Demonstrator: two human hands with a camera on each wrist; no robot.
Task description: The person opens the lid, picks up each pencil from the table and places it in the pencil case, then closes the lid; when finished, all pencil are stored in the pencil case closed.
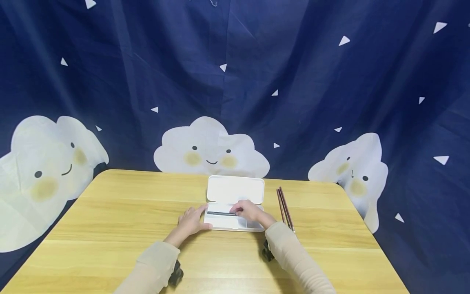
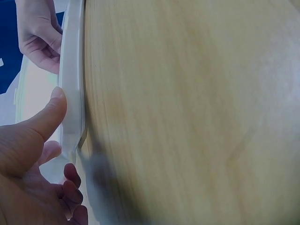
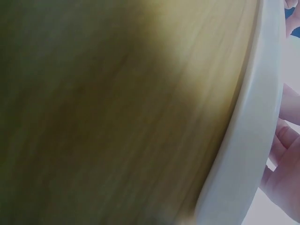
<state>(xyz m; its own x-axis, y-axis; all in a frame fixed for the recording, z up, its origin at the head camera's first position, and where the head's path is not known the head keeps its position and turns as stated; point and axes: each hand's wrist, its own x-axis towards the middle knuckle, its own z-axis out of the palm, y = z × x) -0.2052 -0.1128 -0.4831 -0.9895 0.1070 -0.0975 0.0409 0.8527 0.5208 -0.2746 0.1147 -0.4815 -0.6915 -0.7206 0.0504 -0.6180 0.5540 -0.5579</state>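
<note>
A white pencil case (image 1: 225,222) lies on the table with its lid (image 1: 236,189) folded back, away from the person. My left hand (image 1: 191,221) holds the case's left end, thumb on the front rim and a finger near the back corner. Inside the case, a thin dark pencil (image 1: 220,213) lies lengthwise. The fingertips of my right hand (image 1: 251,212) pinch it at its right end, reaching in over the case's right side. The right wrist view shows the case's wall (image 3: 248,136) and part of the right hand (image 3: 287,173) beyond it.
Several dark reddish pencils (image 1: 284,208) lie together on the wooden table (image 1: 110,228), right of the case and close to the right forearm. A dark blue curtain (image 1: 249,81) with white clouds hangs behind the table's far edge.
</note>
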